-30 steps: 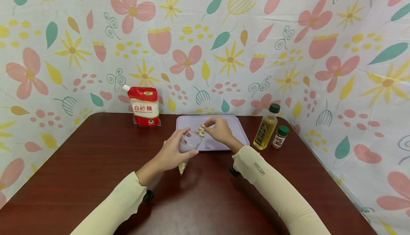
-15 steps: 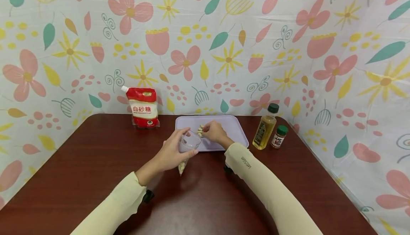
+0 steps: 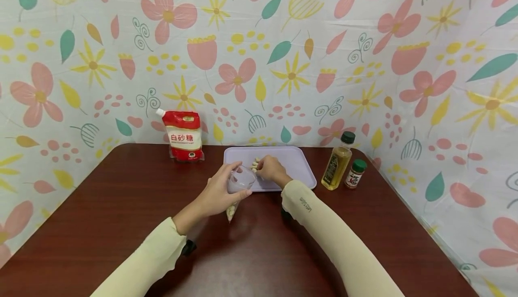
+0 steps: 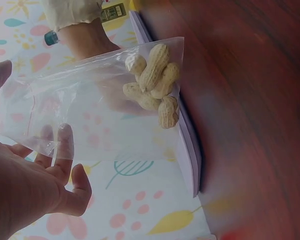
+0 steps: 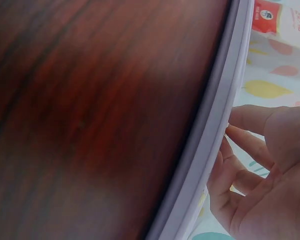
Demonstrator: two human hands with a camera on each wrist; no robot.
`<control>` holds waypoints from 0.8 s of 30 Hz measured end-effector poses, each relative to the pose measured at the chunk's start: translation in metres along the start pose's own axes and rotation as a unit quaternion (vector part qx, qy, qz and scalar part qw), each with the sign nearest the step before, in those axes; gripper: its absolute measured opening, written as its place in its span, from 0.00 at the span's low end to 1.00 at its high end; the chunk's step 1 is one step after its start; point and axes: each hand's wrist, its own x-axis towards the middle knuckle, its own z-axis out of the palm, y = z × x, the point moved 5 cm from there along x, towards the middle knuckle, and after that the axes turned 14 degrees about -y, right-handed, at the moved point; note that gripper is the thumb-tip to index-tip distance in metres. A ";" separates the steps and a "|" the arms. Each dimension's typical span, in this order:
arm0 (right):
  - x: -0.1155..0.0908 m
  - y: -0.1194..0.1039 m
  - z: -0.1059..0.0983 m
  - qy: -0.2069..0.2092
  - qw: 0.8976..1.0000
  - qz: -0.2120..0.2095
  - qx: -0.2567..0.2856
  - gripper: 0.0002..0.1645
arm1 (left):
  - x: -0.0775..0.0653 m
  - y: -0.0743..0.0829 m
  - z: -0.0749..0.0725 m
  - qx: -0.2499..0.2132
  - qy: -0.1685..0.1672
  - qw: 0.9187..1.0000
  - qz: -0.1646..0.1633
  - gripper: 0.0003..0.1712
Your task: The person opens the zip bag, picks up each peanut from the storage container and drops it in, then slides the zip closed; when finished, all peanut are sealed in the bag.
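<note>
Left hand [image 3: 215, 193] grips clear bag [image 4: 97, 100]; peanuts [image 3: 255, 165] on tray [image 3: 298, 166] lie just left of nearer right hand [image 3: 273, 170] (finger grasp hidden, cannot tell).

my left hand [image 3: 220, 191] holds the rim of a clear bag [image 3: 242, 181] at the tray's near left corner, its round mouth open and its lower tip, with pale pieces inside, pointing towards the table's near edge. my right hand [image 3: 273, 170] reaches over the lilac tray [image 3: 297, 164], fingers down at a few pale pieces [image 3: 255, 165]; whether i pinch one i can't tell. the tray lies along the far edge of the dark table [image 3: 105, 211]. a red-and-white pouch [image 3: 185, 136] stands towards the table's far left corner, an oil bottle [image 3: 337, 166] and green-capped jar [image 3: 355, 175] by the far right.
</note>
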 end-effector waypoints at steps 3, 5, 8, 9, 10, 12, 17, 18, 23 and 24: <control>0.000 0.000 0.002 -0.005 1.000 0.002 -0.003 0.07 | -0.001 0.000 0.001 0.000 0.000 1.000 0.001 0.44; -0.001 0.001 0.002 -0.008 1.000 0.001 -0.004 0.07 | -0.002 -0.001 0.001 -0.003 -0.001 1.000 0.002 0.43; -0.004 0.000 -0.001 -0.005 1.000 -0.009 -0.005 0.06 | -0.003 -0.002 0.001 -0.005 -0.001 1.000 0.003 0.43; -0.006 0.000 -0.003 -0.003 1.000 -0.015 -0.005 0.06 | -0.003 -0.002 0.001 -0.006 -0.001 1.000 0.003 0.43; -0.008 -0.001 -0.005 -0.001 1.000 -0.021 -0.004 0.06 | -0.003 -0.002 0.001 -0.006 -0.002 1.000 0.004 0.43; -0.014 -0.004 -0.010 0.004 0.999 -0.034 -0.001 0.06 | -0.004 -0.002 0.001 -0.005 -0.002 1.000 0.004 0.43; -0.032 -0.014 -0.024 0.013 0.997 -0.073 0.006 0.06 | -0.004 -0.002 0.001 -0.001 0.001 1.000 0.005 0.43; -0.036 -0.016 -0.027 0.016 0.996 -0.082 0.009 0.06 | -0.004 -0.002 0.001 0.000 0.002 1.000 0.003 0.43; -0.056 -0.026 -0.042 0.045 0.989 -0.137 0.036 0.06 | -0.003 -0.002 0.001 -0.003 -0.001 1.000 -0.005 0.43; -0.060 -0.027 -0.046 0.052 0.987 -0.149 0.042 0.06 | -0.003 -0.002 0.001 -0.004 -0.002 1.000 -0.006 0.43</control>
